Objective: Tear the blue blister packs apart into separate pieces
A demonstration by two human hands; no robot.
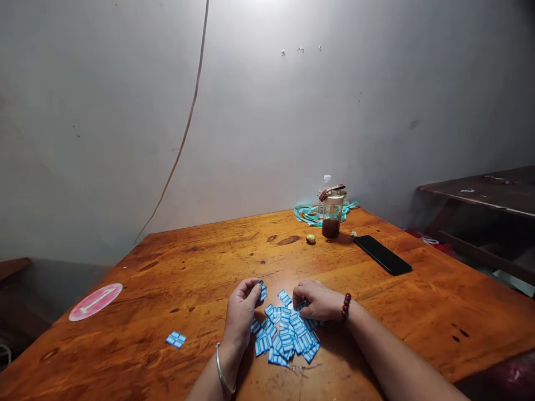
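Many small blue-and-white striped pieces (286, 333) lie in an overlapping pile on the wooden table (209, 317). At the pile's upper left, my left hand (243, 309) pinches a blue-and-white piece (263, 291) between thumb and fingers. My right hand (315, 301) rests over the upper right of the pile, its fingers curled down onto the pieces; what lies under the fingertips is partly hidden. Away from the pile, a separate blue-and-white piece (176, 339) lies flat to the left of my left hand.
A black phone (382, 255) lies at the right. Behind are a jar of dark liquid (332, 217), a clear bottle (326, 181), a teal strap (307, 214) and a small yellow item (310, 239). A pink round sticker (96, 302) is at the left edge.
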